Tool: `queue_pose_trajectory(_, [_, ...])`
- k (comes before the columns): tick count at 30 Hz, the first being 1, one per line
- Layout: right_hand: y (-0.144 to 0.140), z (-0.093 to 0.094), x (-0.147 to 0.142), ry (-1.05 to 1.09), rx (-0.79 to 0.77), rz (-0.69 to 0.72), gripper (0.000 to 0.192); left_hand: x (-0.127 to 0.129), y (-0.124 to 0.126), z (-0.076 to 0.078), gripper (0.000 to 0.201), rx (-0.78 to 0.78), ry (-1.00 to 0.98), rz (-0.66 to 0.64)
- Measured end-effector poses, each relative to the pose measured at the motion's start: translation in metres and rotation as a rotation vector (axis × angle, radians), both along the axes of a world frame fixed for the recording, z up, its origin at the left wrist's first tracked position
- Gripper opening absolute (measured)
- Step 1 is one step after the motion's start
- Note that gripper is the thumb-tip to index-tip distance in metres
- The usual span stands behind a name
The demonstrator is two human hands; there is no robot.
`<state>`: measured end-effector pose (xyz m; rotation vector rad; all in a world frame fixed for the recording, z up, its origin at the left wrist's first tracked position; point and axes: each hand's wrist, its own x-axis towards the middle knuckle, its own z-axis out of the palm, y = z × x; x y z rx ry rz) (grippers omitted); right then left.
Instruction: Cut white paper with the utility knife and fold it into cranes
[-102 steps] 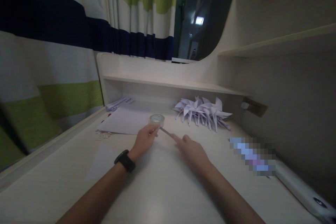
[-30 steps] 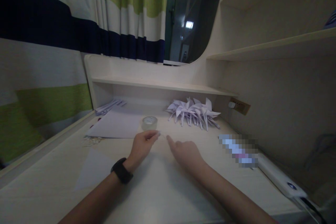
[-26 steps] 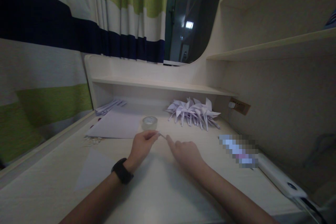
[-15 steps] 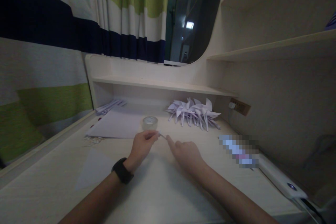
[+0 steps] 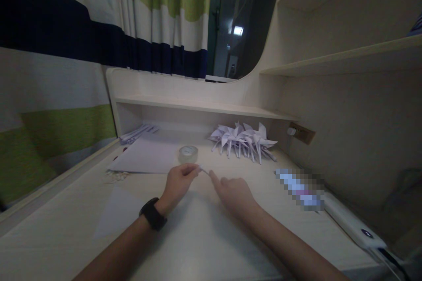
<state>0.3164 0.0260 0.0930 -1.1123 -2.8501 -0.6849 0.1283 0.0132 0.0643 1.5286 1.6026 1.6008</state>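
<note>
Above the middle of the desk, my left hand [image 5: 180,183], with a black band on its wrist, pinches a short, thin, pale stick-like piece [image 5: 205,170] between thumb and fingertips. The piece slants down to my right hand [image 5: 235,193], whose index finger reaches its other end while the remaining fingers curl in; the thumb there is hidden. Whether the piece is rolled paper or a stick is too small to tell. Just behind my left fingertips lies a roll of clear tape [image 5: 188,154]. Several white paper pinwheels [image 5: 242,140] are heaped at the back, right of the tape.
A stack of white paper [image 5: 147,153] lies at the back left, with folded strips [image 5: 140,134] behind it and small pale bits [image 5: 117,176] in front. One paper sheet [image 5: 117,213] rests near my left forearm. A white power strip [image 5: 352,221] runs along the right wall.
Almost nothing differs. Both hands keep their place around the thin piece, and the view has shifted very slightly.
</note>
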Motion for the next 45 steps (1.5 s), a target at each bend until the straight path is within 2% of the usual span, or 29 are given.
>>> queue_pose_trajectory(8, [-0.002,0.004,-0.003,0.154,-0.124,-0.051,0.039,-0.001,-0.002,0.000,0.020,0.022,0.085,0.006])
queue_pose_trajectory(15, [-0.002,0.001,0.002,-0.023,-0.017,0.012,0.052,-0.002,-0.003,0.000,0.019,0.016,0.145,0.007])
queue_pose_trajectory(21, [-0.001,0.006,-0.001,0.125,-0.126,-0.041,0.040,-0.003,-0.002,-0.003,0.018,0.021,0.137,0.023])
queue_pose_trajectory(27, [0.000,0.008,0.003,-0.011,-0.021,0.022,0.052,-0.005,0.000,-0.003,0.021,0.023,0.165,-0.011])
queue_pose_trajectory(32, [0.001,0.007,0.008,-0.031,0.047,0.073,0.048,-0.006,0.002,-0.002,0.019,0.002,0.166,-0.055])
queue_pose_trajectory(37, [0.002,0.010,0.009,0.002,-0.001,0.046,0.049,-0.003,0.000,0.000,0.019,0.012,0.159,-0.061])
queue_pose_trajectory(41, [0.002,0.012,0.005,0.122,-0.077,-0.033,0.038,0.000,-0.003,0.002,0.019,0.015,0.115,-0.051])
queue_pose_trajectory(45, [0.004,0.009,0.007,0.069,-0.038,0.015,0.044,0.000,-0.002,0.002,0.020,0.008,0.094,-0.058])
